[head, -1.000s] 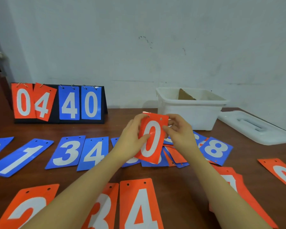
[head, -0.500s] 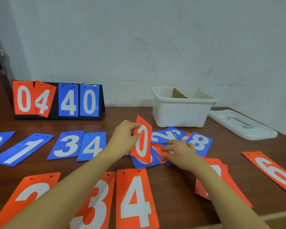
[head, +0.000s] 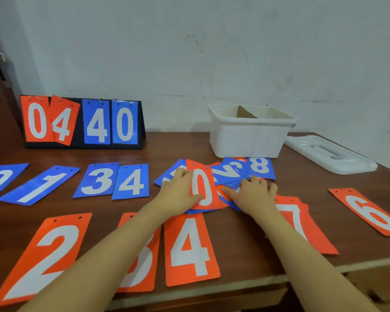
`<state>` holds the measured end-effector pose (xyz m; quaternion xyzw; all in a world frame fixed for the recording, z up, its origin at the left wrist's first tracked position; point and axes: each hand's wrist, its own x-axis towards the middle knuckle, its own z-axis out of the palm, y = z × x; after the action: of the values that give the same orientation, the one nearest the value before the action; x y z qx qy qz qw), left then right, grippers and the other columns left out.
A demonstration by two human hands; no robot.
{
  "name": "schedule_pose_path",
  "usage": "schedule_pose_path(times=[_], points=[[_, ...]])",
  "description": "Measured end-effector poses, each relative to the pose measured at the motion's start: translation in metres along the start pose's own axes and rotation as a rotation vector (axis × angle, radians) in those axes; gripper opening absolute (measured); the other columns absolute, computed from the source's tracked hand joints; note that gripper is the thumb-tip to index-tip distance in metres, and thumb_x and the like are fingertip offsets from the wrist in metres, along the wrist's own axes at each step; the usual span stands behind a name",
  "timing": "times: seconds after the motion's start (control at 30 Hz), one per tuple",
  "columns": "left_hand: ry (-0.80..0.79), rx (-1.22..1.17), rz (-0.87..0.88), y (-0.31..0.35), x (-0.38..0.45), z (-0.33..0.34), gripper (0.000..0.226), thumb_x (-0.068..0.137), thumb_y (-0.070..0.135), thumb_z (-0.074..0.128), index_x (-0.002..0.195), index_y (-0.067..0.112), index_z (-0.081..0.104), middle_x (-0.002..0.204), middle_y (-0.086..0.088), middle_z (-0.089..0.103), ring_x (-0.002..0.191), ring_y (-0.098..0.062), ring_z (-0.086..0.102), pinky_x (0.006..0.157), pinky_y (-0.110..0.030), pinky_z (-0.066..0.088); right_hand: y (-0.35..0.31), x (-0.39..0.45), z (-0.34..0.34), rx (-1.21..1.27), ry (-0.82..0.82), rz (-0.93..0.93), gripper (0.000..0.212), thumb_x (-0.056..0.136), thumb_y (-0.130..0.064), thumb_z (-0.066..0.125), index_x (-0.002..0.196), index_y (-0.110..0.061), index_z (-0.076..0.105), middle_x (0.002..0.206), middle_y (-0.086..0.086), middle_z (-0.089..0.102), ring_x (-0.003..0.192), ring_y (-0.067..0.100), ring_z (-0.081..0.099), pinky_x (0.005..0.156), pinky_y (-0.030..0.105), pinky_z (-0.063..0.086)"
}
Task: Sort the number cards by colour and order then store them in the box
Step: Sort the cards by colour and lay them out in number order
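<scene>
The person's left hand (head: 178,194) lies on the left edge of an orange plastic card with a white 0 (head: 204,188), thumb on its face and fingers curled over its edge, so it is pinched on that card, which lies on top of a loose heap of blue and orange number cards (head: 231,174). Just right of it, the right hand (head: 252,194) rests palm down on the heap, fingers spread and flat, gripping nothing I can see. A blue card with a white 8 (head: 260,167) sits just beyond the right hand. Behind both hands stands the open white plastic box (head: 249,134), with its white lid (head: 331,154) lying flat further right. Left of the left hand runs a row of blue cards, 0, 1, 3 and 4 (head: 131,182). Nearer than the hands lie orange cards: a 2 (head: 43,255), a 3 partly under the left forearm, and a 4 (head: 189,248); an orange 7 (head: 302,224) shows beside the right forearm, an orange 6 (head: 369,213) well to its right. All of it rests on a dark brown wooden table (head: 241,233). A black flip scoreboard (head: 81,122) stands far left at the back
</scene>
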<state>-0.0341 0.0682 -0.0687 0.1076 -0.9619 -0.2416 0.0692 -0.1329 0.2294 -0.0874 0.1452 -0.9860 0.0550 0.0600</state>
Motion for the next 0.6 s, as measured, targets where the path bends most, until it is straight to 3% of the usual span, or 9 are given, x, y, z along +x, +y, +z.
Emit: schedule_pose_path(times=[0.17,0.37,0.47,0.53,0.6], points=[[-0.014,0.04,-0.008,-0.002,0.028,0.001,0.063,0.087,0.036,0.058,0.139,0.019,0.028,0.142,-0.004,0.031,0.125,-0.025,0.042,0.108,-0.047,0.03,-0.004,0.01,0.001,0.04,0.114,0.04,0.07,0.082,-0.069,0.044,0.118,-0.009,0.055,0.13,0.011,0.046,0.121,0.031,0.04,0.1,0.042,0.029],[-0.013,0.147,0.016,-0.002,0.051,0.01,0.067,0.089,0.038,0.053,0.143,0.018,0.019,0.148,-0.005,0.024,0.129,-0.027,0.036,0.107,-0.045,0.025,0.0,0.017,-0.002,0.185,0.001,0.165,0.087,0.072,-0.071,0.058,0.126,-0.004,0.043,0.135,0.016,0.038,0.127,0.034,0.034,0.103,0.043,0.029],[0.028,0.16,0.023,-0.002,0.054,0.011,0.07,0.088,0.038,0.054,0.144,0.019,0.018,0.147,-0.004,0.024,0.13,-0.029,0.033,0.105,-0.045,0.024,-0.001,0.019,-0.005,0.405,0.058,0.096,0.067,0.076,-0.048,0.069,0.122,-0.008,0.04,0.116,0.007,0.052,0.117,0.03,0.046,0.096,0.038,0.027],[0.117,0.16,0.047,0.0,0.053,0.009,0.074,0.086,0.036,0.058,0.145,0.02,0.017,0.145,-0.003,0.025,0.129,-0.027,0.032,0.104,-0.042,0.023,-0.001,0.019,-0.01,0.571,0.137,0.036,0.044,0.084,-0.024,0.064,0.117,-0.01,0.04,0.087,-0.001,0.057,0.103,0.029,0.056,0.085,0.032,0.024],[0.199,0.051,0.101,0.004,0.052,0.004,0.078,0.084,0.029,0.062,0.146,0.019,0.015,0.142,-0.002,0.027,0.129,-0.023,0.034,0.105,-0.039,0.025,0.0,0.019,-0.018,0.673,0.231,0.011,0.037,0.087,-0.015,0.058,0.119,-0.012,0.041,0.078,-0.002,0.055,0.094,0.031,0.06,0.084,0.032,0.026]])
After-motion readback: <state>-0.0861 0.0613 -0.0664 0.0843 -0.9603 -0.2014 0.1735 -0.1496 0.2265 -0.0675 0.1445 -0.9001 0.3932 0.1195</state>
